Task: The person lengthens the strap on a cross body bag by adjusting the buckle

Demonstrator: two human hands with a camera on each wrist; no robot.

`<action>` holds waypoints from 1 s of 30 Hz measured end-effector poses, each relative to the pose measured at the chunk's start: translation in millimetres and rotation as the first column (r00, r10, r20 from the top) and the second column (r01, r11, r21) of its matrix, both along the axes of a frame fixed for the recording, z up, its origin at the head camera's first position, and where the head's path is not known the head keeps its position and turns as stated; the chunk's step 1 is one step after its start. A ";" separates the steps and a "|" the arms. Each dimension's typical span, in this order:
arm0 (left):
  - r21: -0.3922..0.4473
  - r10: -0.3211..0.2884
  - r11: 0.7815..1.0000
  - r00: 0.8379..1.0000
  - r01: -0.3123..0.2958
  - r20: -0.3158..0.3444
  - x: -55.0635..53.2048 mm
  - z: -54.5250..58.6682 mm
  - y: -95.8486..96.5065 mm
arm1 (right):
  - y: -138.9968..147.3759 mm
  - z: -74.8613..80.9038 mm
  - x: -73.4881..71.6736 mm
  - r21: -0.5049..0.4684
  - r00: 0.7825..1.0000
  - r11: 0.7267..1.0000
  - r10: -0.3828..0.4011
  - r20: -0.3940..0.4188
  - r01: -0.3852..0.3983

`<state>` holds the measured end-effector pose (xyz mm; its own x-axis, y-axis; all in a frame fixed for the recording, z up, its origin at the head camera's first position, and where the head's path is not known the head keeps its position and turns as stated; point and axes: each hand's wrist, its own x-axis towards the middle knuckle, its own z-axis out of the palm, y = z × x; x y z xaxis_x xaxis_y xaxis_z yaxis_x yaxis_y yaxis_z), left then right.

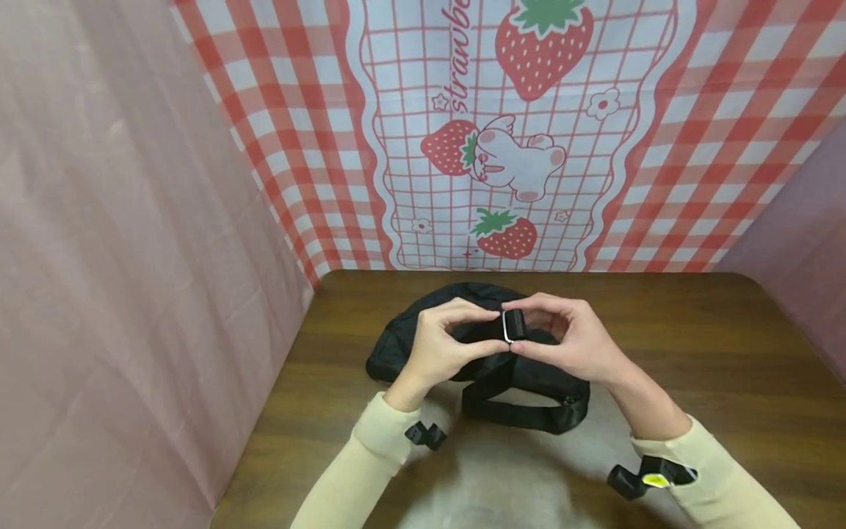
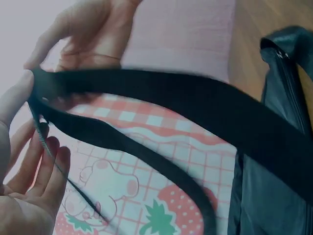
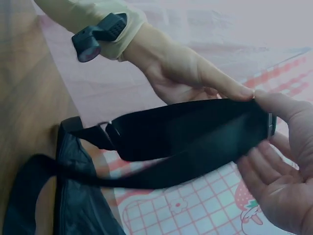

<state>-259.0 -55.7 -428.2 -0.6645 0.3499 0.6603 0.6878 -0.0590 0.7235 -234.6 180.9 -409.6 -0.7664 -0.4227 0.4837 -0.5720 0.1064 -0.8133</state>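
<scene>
A black bag (image 1: pixel 403 334) lies on the table, its webbing strap (image 1: pixel 515 416) looping toward the near side. Above it, both hands hold a raised part of that strap, at a rectangular silver slider buckle (image 1: pixel 506 327). My left hand (image 1: pixel 439 342) pinches from the left, thumb below and fingertips above. From the right, my right hand (image 1: pixel 575 338) pinches the strap beside the buckle, its thumb and fingertips nearly meeting the left ones. In the right wrist view the strap (image 3: pixel 190 129) hangs in two layers between the hands and the bag (image 3: pixel 80 181).
The brown wooden table (image 1: pixel 714 353) extends on both sides of the bag. Behind it hangs a red-and-white strawberry cloth (image 1: pixel 396 132), with a pink curtain (image 1: pixel 132 257) at the left. Small black cameras sit on both cream sleeves (image 1: pixel 370 448).
</scene>
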 end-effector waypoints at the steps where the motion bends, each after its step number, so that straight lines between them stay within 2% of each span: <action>1: -0.008 -0.001 1.000 1.000 0.001 -0.001 0.6 0.4 0.5 | 0.2 -0.5 0.8 0.016 1.000 1.000 -0.001 0.007 0.001; 4: -0.027 -0.006 1.000 1.000 0.006 -0.001 1.3 0.1 1.9 | 1.0 -0.9 2.9 0.015 0.999 1.000 0.011 0.033 -0.011; 11: -0.043 0.000 0.999 1.000 -0.001 -0.010 -0.5 -4.6 0.9 | 0.2 2.4 3.5 -0.089 0.996 0.996 0.040 0.078 -0.033; 16: -0.042 0.004 0.999 1.000 -0.004 -0.002 -1.5 -2.9 0.5 | 0.1 2.1 3.8 -0.110 0.993 0.994 -0.015 0.115 0.028; 19: -0.027 -0.017 0.999 1.000 0.017 0.014 -2.0 -0.5 1.2 | -0.2 1.8 3.7 -0.104 0.989 0.993 -0.047 0.143 0.062; 25: 0.024 -0.076 0.997 0.996 0.075 0.055 0.7 3.0 5.9 | 0.3 0.5 5.1 -0.091 0.984 0.995 -0.030 0.177 0.046; 30: 0.036 -0.077 0.997 0.995 0.074 0.070 3.2 2.6 8.4 | -0.4 -1.4 6.0 -0.142 0.983 0.987 -0.046 0.175 0.071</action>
<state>-255.8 -47.3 -425.6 -0.6826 0.3796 0.6245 0.6276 -0.1334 0.7670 -228.6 180.5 -411.0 -0.8643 -0.3088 0.3970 -0.4195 0.0074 -0.9077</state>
